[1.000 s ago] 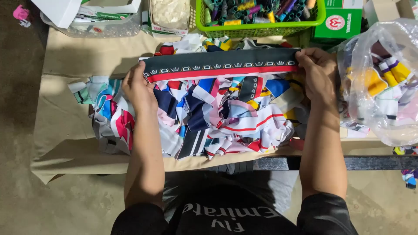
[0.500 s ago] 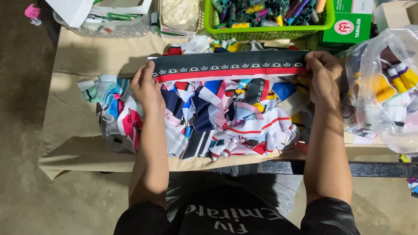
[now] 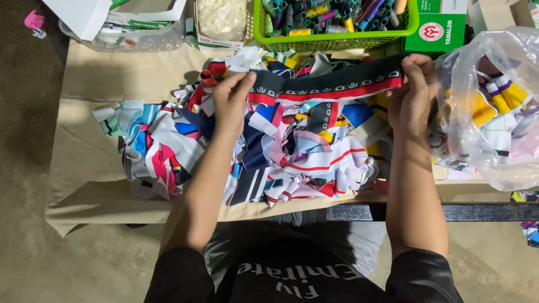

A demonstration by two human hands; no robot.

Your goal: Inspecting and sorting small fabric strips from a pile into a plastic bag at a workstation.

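Both grips pinch one dark knitted band with a red stripe (image 3: 331, 85): left hand (image 3: 231, 100) closed mid-length, right hand (image 3: 412, 90) closed at its end. Below them the heaped multicoloured fabric strips (image 3: 269, 157) on the table (image 3: 90, 185) look largely unsorted.

A long dark fabric strip (image 3: 337, 83) is held stretched between two hands above a table. The strip is black, with a row of small white crown-like marks printed along its middle and a red band with thin white edging along its lower edge. It is pulled nearly flat and runs crosswise, rising slightly toward the right. Its left end is pinched by the left hand (image 3: 233, 101), where the cloth is bunched and slightly folded; its right end is gripped by the right hand (image 3: 412, 92). It is held just over a heap of mixed coloured fabric scraps (image 3: 269, 151).
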